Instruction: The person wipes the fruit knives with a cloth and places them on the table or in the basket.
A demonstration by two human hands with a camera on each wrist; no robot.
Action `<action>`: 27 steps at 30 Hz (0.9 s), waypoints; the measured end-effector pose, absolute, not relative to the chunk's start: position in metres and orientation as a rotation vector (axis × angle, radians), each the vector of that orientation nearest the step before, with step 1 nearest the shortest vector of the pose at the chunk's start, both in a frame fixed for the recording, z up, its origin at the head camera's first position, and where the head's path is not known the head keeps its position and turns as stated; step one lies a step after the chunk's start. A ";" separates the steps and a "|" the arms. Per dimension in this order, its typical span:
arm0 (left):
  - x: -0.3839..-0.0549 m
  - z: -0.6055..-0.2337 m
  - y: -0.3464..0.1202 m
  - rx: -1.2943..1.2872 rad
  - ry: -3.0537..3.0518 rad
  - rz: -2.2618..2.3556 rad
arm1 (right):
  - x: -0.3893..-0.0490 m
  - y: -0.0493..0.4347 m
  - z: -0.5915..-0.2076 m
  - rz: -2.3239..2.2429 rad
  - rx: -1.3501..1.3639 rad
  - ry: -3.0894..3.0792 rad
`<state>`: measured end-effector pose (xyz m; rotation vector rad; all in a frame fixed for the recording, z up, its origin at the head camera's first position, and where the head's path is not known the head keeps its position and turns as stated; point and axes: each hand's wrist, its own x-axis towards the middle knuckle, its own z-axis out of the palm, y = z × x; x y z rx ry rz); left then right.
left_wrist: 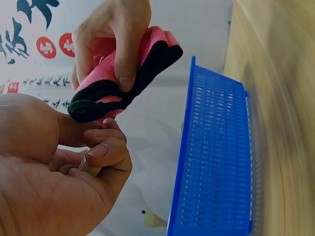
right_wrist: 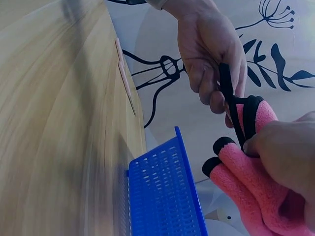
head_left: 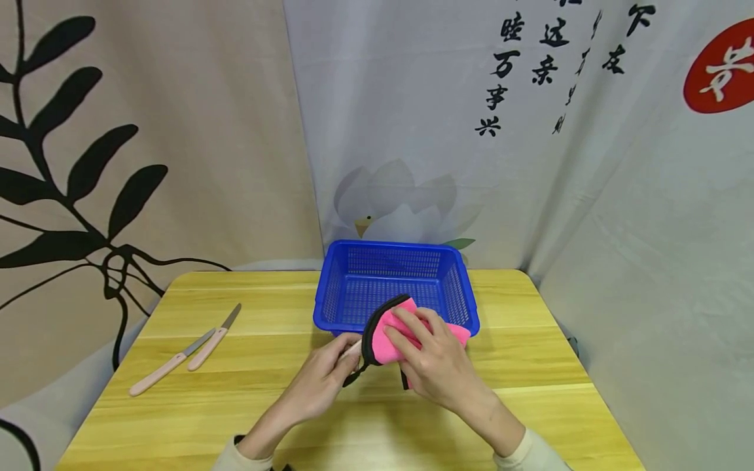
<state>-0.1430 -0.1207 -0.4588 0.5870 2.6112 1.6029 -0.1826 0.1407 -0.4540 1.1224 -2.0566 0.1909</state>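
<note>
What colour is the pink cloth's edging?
Black; the edging shows best in the left wrist view.

Surface (head_left: 530, 418): one, finished in yellow wood grain; far corners rounded; diffuse shadows cast on its near middle. Beige cloth (head_left: 230, 98): hung at left and far left, printed with a large black leafy plant (head_left: 101, 160). Pale grey-white cloth (head_left: 383, 98): hung at far side and right, creased near the far right corner; printed with black characters (head_left: 511, 27), a red oval (head_left: 701, 72) bearing a white character, and, low at far centre, a pale-petalled flower (head_left: 406, 196) with a green leaf (head_left: 459, 243). Light: soft, even.
</note>
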 end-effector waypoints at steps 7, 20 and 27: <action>-0.142 -0.459 -0.123 0.581 2.590 1.595 | -0.187 0.150 -0.454 0.201 1.114 -2.082; -0.142 -0.461 -0.127 0.638 2.610 1.606 | -0.191 0.163 -0.452 0.202 1.073 -2.105; -0.139 -0.458 -0.129 0.625 2.593 1.616 | -0.194 0.170 -0.451 0.227 1.053 -2.117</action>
